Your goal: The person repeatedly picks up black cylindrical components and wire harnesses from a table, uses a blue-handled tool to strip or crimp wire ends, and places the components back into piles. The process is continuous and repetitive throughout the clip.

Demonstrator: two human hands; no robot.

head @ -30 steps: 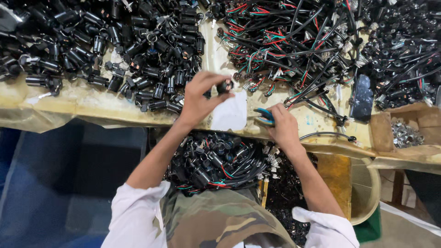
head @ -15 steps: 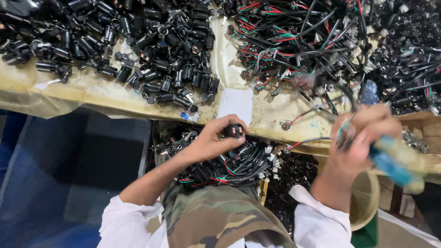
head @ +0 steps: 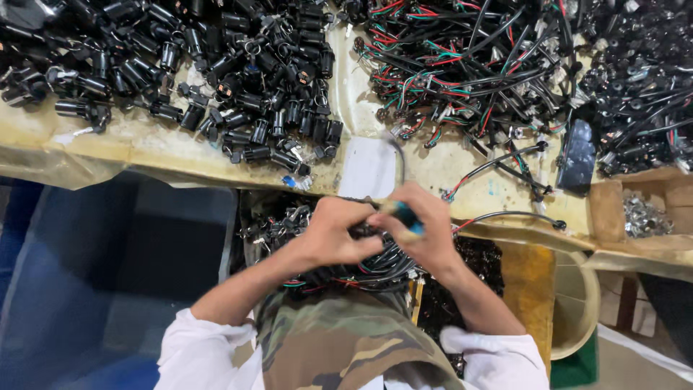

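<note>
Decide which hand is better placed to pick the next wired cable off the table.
Probably the left hand: it only steadies the black part, while the right hand grips a teal-handled tool. Yet the wired cables lie rightward.

The light is bright and even, falling from overhead, so the pale table [head: 144, 148] glows yellowish and the heaps of black parts [head: 238, 79] throw only short, soft shadows. Small glints show on the glossy plastic and wires. The far edge of the table is sharp. The hands [head: 382, 235] at the near edge are slightly smeared by motion blur. The space below the near left corner is dim and bluish.
</note>
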